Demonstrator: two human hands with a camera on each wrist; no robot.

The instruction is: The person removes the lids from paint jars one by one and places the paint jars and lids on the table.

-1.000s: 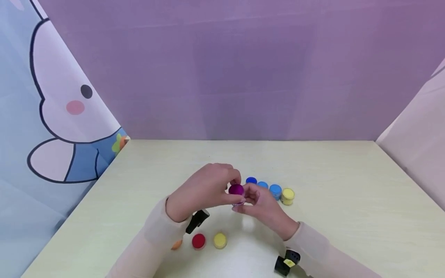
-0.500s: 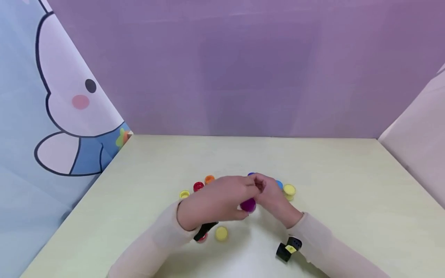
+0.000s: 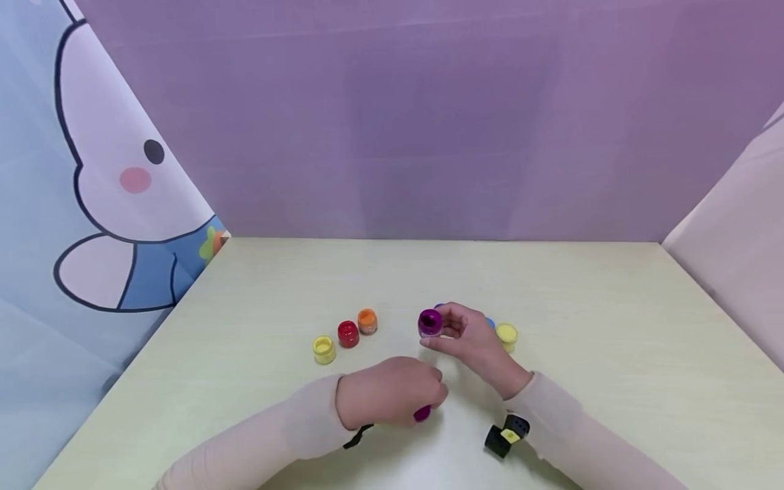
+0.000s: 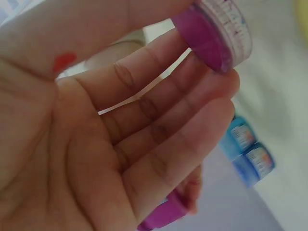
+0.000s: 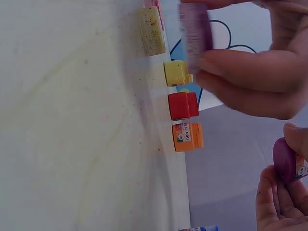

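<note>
My right hand [image 3: 446,331] grips a small open purple jar [image 3: 430,322] just above the table, beside the right-hand row of pots. The same purple jar [image 5: 286,159] shows between the fingertips in the right wrist view. My left hand [image 3: 430,403] is lower and nearer me, pinching the purple lid [image 3: 422,413] close to the tabletop. In the left wrist view the purple lid [image 4: 211,34] sits between thumb and fingertips, with the purple jar [image 4: 162,217] beyond.
A yellow pot [image 3: 323,349], a red pot [image 3: 348,333] and an orange pot [image 3: 367,320] stand in a row left of the hands. A yellow pot [image 3: 506,335] and blue pots [image 4: 246,150] stand to the right. The pale table [image 3: 612,354] is walled by purple panels.
The hands have come apart: the left hand has drawn the purple lid down towards me, and the right hand has carried the jar back towards the right-hand row.
</note>
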